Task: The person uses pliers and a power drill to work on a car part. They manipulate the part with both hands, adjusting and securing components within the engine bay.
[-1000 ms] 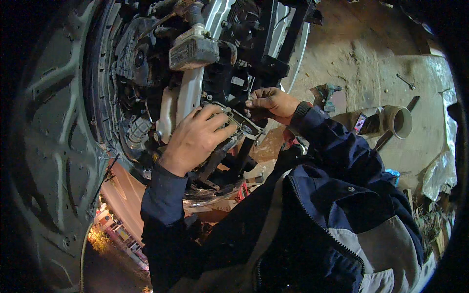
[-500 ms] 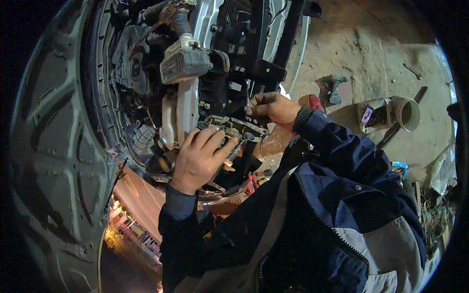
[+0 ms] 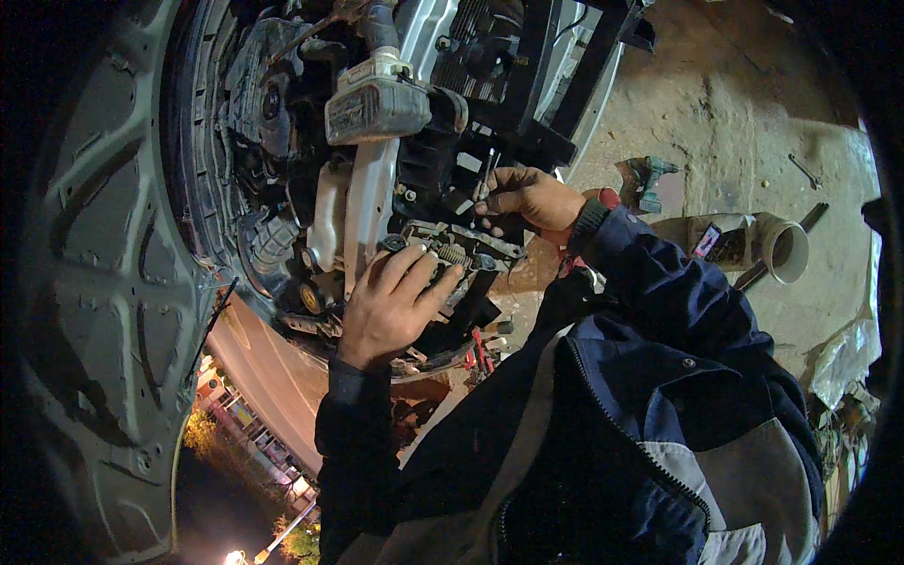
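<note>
i am working in a rough car-repair spot, seemingly open to the street: a hood [image 3: 104, 273] is standing open beside an exposed engine bay [image 3: 273, 99], a cordless drill [image 3: 650, 185] and a wrench [image 3: 805, 172] are lying on bare, stained ground [image 3: 720, 118], and a road [image 3: 266, 372] is running past lit buildings [image 3: 249, 420] in the dark beyond me.

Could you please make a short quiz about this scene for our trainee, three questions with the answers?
1. True or false: in the picture, the drill lies on the floor, to the right of the right hand.
2. Which is nearer to the spring: a) the right hand; b) the left hand?
3. Which hand tool lies on the floor, farther right than the drill?

Key: 1 true; 2 b; 3 the wrench.
</note>
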`<action>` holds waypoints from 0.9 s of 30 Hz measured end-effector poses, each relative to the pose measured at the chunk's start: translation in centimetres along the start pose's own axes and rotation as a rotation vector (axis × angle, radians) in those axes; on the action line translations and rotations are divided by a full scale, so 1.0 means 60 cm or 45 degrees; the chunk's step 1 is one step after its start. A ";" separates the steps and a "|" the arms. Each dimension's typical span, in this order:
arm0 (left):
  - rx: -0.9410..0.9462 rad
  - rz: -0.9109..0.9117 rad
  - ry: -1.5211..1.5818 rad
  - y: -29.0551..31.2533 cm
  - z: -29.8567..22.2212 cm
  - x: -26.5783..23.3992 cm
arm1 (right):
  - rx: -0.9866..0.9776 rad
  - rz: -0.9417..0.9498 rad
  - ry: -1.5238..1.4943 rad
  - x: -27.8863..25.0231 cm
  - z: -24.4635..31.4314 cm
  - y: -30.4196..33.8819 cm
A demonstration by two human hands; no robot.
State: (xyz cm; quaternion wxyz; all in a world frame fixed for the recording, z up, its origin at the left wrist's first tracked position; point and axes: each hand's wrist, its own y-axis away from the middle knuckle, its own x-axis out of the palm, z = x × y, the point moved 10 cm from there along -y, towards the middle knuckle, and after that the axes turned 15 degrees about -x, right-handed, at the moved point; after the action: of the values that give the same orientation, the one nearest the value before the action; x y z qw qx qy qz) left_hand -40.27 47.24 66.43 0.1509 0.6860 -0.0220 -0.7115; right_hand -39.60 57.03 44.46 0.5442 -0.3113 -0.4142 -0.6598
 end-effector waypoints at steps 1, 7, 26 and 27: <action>0.009 -0.019 -0.020 0.000 -0.002 0.000 | 0.021 0.006 -0.031 0.003 0.002 0.002; 0.027 -0.093 -0.203 -0.012 -0.009 -0.002 | 0.064 -0.032 -0.125 0.028 0.020 0.013; -0.154 -0.032 -0.368 -0.026 -0.042 0.045 | -0.091 -0.218 0.215 0.022 -0.008 0.002; -0.165 -0.028 -0.378 -0.028 -0.042 0.047 | -0.053 -0.239 0.227 0.018 -0.012 0.003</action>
State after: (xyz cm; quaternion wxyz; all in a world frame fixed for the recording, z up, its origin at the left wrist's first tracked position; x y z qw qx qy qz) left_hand -38.17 48.61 63.16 0.1819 0.5625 0.0095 -0.8065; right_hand -39.64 55.90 45.08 0.5081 -0.2223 -0.3777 -0.7415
